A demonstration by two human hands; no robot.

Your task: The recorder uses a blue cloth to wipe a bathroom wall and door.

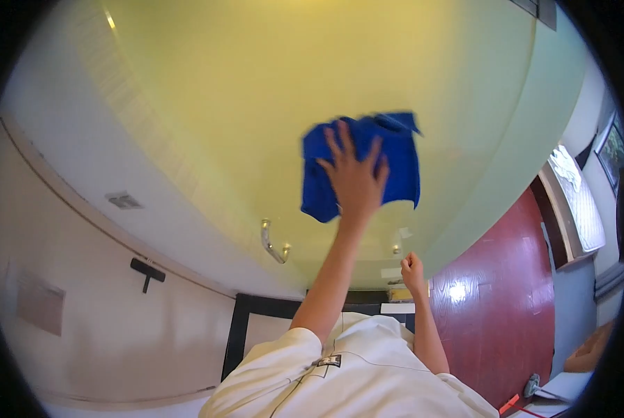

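Observation:
My left hand (356, 180) lies with its fingers spread over a blue cloth (400, 175), pressing it against a large glossy yellow-green panel (228, 104). One upper corner of the cloth is folded over, and its lower edge hangs free. Below and left of the cloth, a curved metal handle (273, 244) is fixed to the panel. My right hand (413, 271) is curled into a fist at lower right, apart from the cloth, with nothing visible in it. A small round metal fitting (396, 250) sits on the panel just above that fist.
On the pale wall at left are a switch plate (123, 200) and a black T-shaped fitting (147, 270). Dark red wooden flooring (495, 298) stretches along the right. Beyond it stands a bed with a white mattress (578, 204). A grey round-headed tool (532, 385) is at lower right.

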